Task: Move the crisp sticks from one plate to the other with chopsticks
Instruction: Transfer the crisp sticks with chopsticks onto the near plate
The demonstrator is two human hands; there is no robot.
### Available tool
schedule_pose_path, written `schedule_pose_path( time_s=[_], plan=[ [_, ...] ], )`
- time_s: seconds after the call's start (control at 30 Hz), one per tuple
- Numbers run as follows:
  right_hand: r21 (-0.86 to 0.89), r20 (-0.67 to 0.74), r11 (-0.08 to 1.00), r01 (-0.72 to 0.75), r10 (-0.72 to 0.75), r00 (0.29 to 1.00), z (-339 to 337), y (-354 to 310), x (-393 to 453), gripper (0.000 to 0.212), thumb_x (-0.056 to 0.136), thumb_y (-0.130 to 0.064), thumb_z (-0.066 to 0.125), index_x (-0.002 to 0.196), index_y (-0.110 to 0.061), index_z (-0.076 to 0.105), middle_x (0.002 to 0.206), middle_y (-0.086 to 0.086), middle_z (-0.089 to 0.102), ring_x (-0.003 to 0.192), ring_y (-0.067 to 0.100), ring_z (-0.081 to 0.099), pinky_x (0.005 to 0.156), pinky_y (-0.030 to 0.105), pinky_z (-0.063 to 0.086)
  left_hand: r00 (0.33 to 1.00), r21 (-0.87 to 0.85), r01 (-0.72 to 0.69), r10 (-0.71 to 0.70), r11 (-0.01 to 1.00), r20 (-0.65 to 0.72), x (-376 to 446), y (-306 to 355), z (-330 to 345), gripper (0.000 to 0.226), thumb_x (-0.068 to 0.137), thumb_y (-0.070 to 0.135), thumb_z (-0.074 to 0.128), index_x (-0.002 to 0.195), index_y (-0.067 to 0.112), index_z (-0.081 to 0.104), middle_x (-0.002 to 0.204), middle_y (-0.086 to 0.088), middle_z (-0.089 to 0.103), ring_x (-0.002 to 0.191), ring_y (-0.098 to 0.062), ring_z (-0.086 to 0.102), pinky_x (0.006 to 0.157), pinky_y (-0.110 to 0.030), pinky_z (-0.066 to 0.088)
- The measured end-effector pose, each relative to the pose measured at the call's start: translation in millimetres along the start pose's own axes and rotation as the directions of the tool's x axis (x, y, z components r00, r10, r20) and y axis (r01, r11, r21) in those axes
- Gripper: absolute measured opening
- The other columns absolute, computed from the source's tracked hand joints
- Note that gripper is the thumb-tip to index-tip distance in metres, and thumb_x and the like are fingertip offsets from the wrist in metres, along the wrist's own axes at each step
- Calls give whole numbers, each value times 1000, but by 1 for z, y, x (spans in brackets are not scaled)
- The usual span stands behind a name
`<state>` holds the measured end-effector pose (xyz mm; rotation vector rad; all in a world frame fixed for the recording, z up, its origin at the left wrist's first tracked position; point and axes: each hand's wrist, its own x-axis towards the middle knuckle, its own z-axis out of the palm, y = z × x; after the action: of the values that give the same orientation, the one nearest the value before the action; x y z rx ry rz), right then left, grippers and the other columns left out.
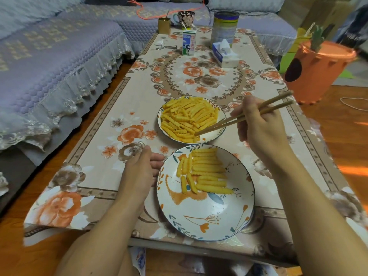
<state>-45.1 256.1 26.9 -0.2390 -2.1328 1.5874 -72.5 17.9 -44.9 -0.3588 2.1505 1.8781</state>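
Two plates stand on a flowered tablecloth. The far plate point(219, 129) is heaped with yellow crinkled crisp sticks point(187, 118). On the near plate point(201, 216) lies a smaller group of crisp sticks point(207, 170), laid mostly side by side. My right hand point(260, 126) grips a pair of wooden chopsticks point(235, 119); their tips touch the near edge of the far heap, and I cannot tell whether they pinch a stick. My left hand point(139, 170) rests on the table against the near plate's left rim, fingers loosely curled, holding nothing.
Further back on the table point(99, 136) stand a milk carton point(188, 42), a tissue pack point(225, 54), a tall tin point(225, 26), a flowered mug point(185, 18) and a small brown box point(164, 25). A sofa point(49, 62) runs along the left. An orange bin point(316, 70) stands at the right.
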Motion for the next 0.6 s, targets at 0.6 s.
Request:
schedule_pose_path(
  time_s=[0.6],
  plan=[
    [-25, -36, 998, -58, 57, 998, 2, -11, -4, 51, 109, -39, 44, 83, -2, 68, 53, 11, 54, 39, 20, 51, 40, 26, 39, 1000, -21, 9, -9, 1000, 8, 0, 0, -1, 57, 109, 45, 35, 97, 6, 74, 79, -8, 77, 68, -21, 70, 66, -34, 53]
  ],
)
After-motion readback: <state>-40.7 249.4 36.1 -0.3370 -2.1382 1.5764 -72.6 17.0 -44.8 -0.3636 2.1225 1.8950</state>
